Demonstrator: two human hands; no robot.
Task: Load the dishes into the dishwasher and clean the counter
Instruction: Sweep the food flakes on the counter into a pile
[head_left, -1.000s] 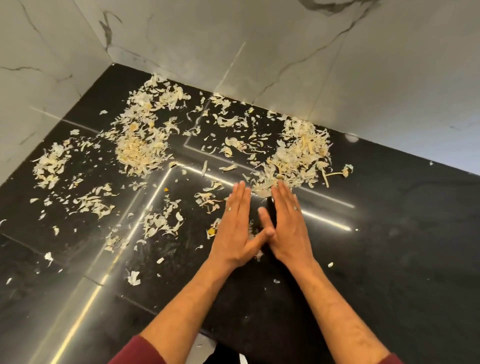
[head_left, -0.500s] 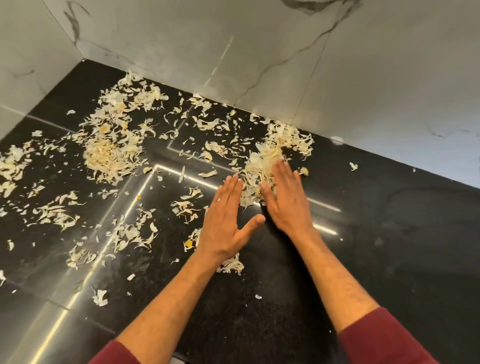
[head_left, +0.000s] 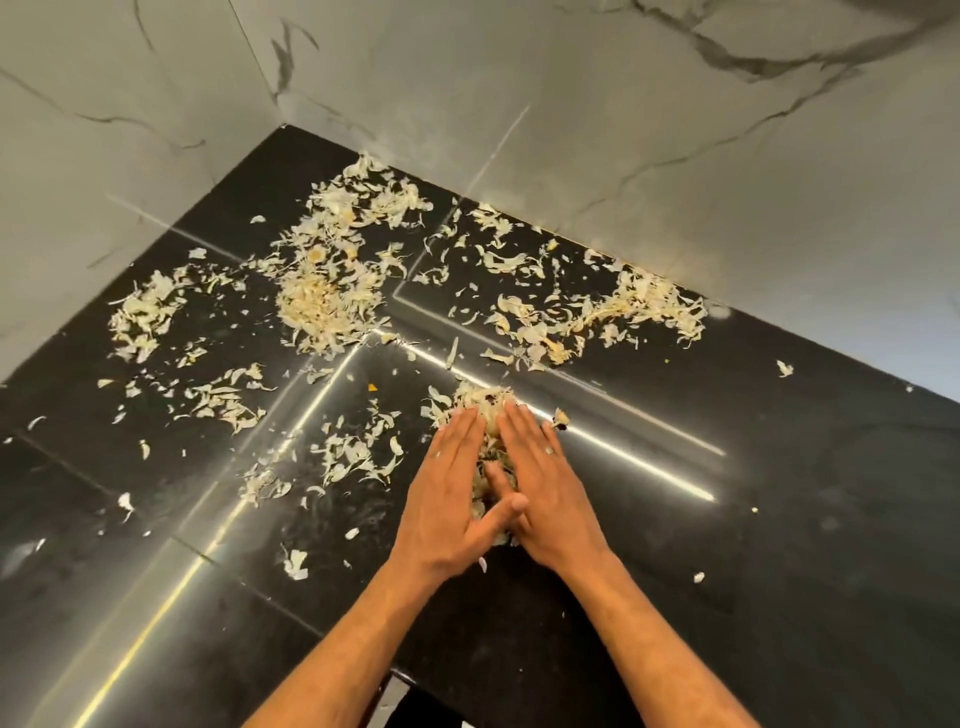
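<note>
Black polished counter (head_left: 779, 519) fills the corner, bounded at rear and at left by grey-white marble-look wall (head_left: 623, 130) w/ dark veins. Bright strip-light reflections cross the surface in straight lines.

Debris: pale papery peel scraps (head_left: 332, 296) scattered over most of counter's back half. Densest heap approx. centre-left, near corner; second band (head_left: 623, 312) runs along rear wall toward the right; thinner patch (head_left: 140, 317) near left wall; loose bits (head_left: 358, 452) lie nearer the front, left of the hands. Single flakes well apart at far right (head_left: 784, 368) and near front edge (head_left: 295, 564).

Left hand (head_left: 452, 499): palm down, fingers straight and together, laid flat on counter, thumb out to the right. Not gripping anything; inner edge presses against a small gathered pile (head_left: 480, 402).

Right hand (head_left: 545, 493): same posture, fingers extended flat, nothing pinched or held. Thumb crosses toward left thumb; tips appear to touch.

Both hands angled inward, forming a V w/ the pile trapped between them; scraps visible past fingertips and in gap between palms. Pile sits on counter roughly mid-frame, apart from rear band. Ring on right hand, one finger. Both forearms bare, entering from bottom edge.

No dishes or dishwasher in view.
</note>
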